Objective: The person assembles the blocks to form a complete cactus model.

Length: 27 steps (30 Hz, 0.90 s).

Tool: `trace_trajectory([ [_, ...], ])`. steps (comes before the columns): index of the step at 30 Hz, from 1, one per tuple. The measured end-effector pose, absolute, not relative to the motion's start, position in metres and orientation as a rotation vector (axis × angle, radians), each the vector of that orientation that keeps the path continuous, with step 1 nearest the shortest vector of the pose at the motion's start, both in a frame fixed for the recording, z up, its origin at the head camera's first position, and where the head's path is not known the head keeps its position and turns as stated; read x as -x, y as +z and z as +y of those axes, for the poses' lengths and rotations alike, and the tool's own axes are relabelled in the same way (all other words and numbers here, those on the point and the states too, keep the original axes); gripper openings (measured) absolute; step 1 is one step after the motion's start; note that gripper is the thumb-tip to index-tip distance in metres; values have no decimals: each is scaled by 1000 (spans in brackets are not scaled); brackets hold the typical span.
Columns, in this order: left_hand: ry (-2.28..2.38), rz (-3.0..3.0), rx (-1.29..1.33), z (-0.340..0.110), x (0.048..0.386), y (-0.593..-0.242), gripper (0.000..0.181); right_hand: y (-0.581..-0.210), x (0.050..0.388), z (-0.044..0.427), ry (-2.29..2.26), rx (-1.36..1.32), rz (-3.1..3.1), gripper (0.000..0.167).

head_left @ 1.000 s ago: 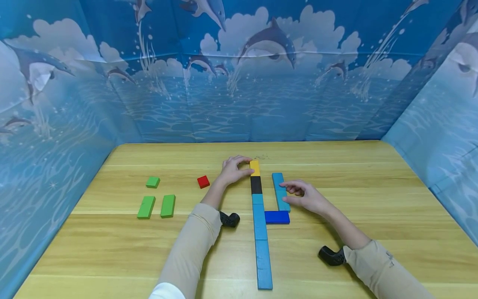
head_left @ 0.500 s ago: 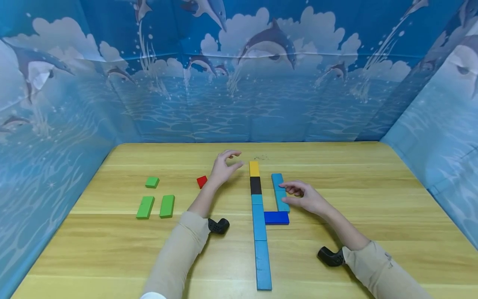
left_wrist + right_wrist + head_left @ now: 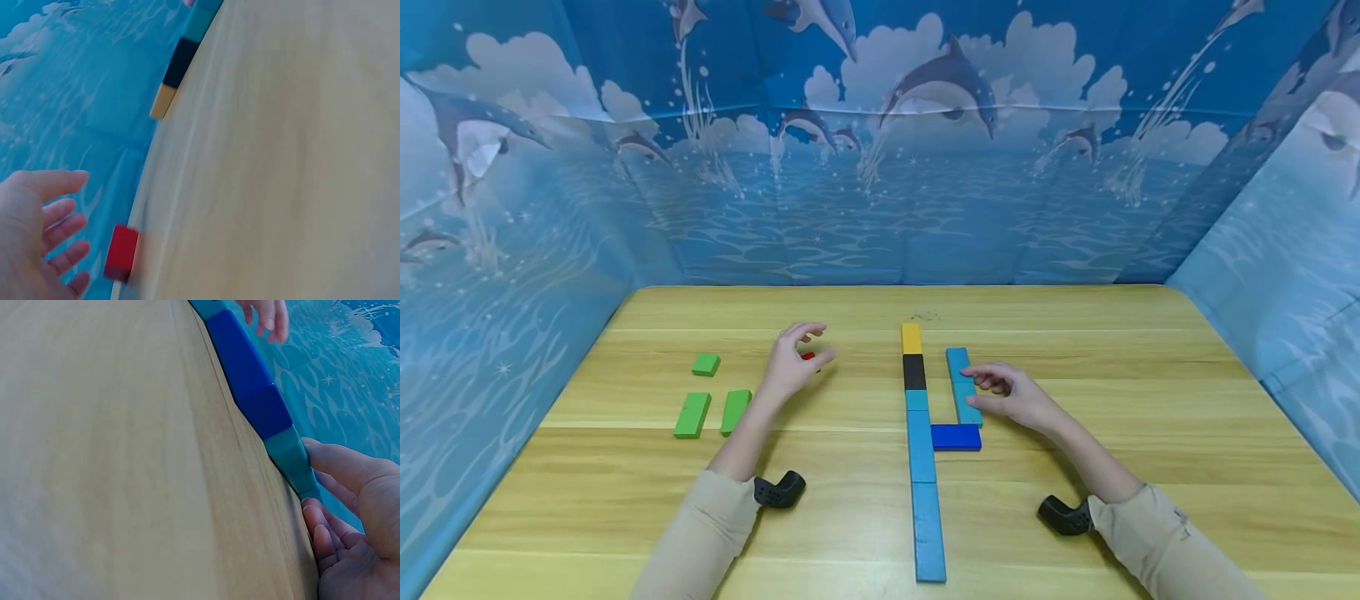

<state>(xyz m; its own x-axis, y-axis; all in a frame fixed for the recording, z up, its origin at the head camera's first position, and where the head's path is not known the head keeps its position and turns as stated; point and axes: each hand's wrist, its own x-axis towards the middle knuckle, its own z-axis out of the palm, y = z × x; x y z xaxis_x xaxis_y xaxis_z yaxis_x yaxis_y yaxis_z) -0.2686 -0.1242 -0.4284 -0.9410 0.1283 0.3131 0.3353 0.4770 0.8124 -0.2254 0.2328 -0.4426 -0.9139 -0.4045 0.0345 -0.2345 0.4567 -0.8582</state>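
Observation:
My left hand (image 3: 786,365) hovers over the small red block (image 3: 808,356), partly covering it, its fingers loosely bent and holding nothing. In the left wrist view a gap shows between that hand (image 3: 28,234) and the red block (image 3: 122,253). My right hand (image 3: 1021,402) rests beside two light blue blocks (image 3: 957,362) laid end to end; in the right wrist view the thumb and fingertips of the hand (image 3: 369,519) lie against a light blue block (image 3: 291,461). A dark blue block (image 3: 956,437) lies crosswise between these and a long column of light blue blocks (image 3: 922,446).
A black block (image 3: 914,372) and a yellow block (image 3: 911,338) top the long column. At the left of the wooden table (image 3: 587,517) lie three green blocks (image 3: 692,415). A dolphin-print cloth (image 3: 850,225) surrounds the table's back and sides.
My left hand has let go of the yellow block and moved left and toward the red block. My right hand has stayed in place. The blocks look unmoved.

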Motion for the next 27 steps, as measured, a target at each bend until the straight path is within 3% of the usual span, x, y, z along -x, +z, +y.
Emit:
trace_trajectory([
  [9,-1271,-2687,318,-152,254,-433,43,-443,225,233,-1454,565,2524,42],
  [27,-1120,-2804,246,-157,249,-433,37,-443,225,233,-1453,566,2532,42],
])
